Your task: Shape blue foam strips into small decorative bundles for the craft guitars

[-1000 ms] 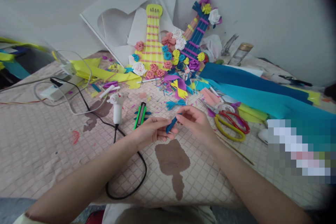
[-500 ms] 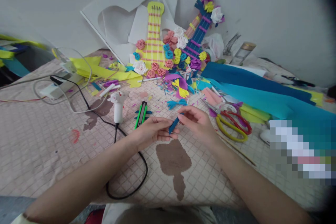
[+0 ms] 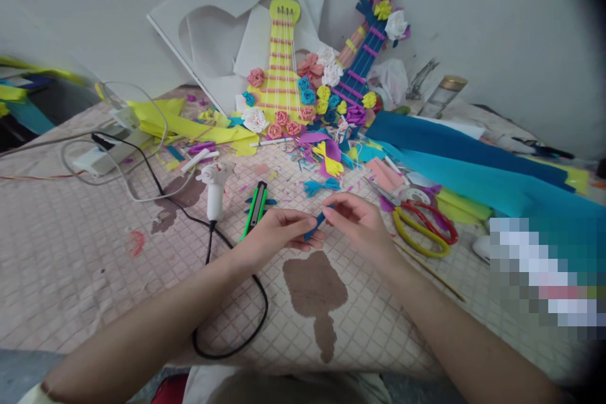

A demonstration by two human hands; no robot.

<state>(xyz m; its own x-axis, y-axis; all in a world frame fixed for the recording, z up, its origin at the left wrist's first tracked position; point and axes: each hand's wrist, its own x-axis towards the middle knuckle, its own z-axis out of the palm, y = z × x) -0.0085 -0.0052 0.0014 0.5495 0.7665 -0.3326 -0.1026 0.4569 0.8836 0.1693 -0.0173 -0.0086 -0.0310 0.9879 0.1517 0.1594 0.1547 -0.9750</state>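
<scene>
A small blue strip (image 3: 320, 223) is pinched between the fingertips of both hands, just above the quilted surface (image 3: 71, 265). The left hand (image 3: 279, 235) is closed on its lower end and the right hand (image 3: 360, 226) on its upper end. A green utility knife (image 3: 256, 201) and a white glue gun (image 3: 215, 192) are laid just left of the hands. Red-and-yellow scissors (image 3: 426, 227) are laid to the right.

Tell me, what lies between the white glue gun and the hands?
In the head view, a green box cutter lies on the mat between the glue gun and the left hand. It and the right hand pinch a blue strip.
</scene>
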